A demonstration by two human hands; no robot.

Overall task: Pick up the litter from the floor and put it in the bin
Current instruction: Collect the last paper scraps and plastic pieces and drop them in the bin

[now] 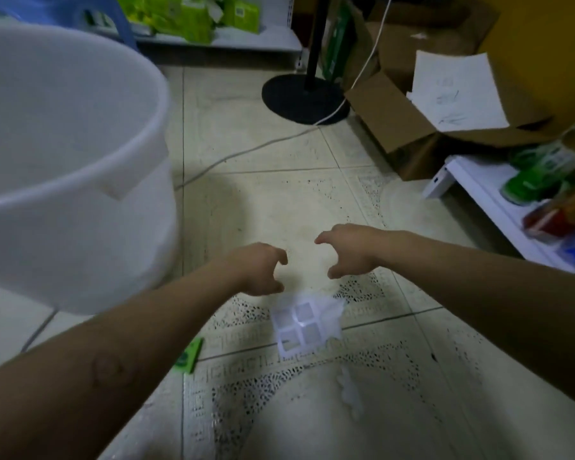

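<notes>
While both hands hang empty above the floor (279, 200), we log the risks. Left hand (259, 268) and right hand (349, 250) are spread, fingers curled, gripping nothing. Litter lies on the tiles: a clear plastic tray (304, 323) just below the hands, a green wrapper (190, 355) under the left forearm, a small whitish scrap (349, 393) nearer us. The bin (70, 167) stands close at left. Likely failures: the thin tray lies flat, so fingertips may slide over it or crumple it; the pale scrap is easily overlooked against the pale tile.
</notes>
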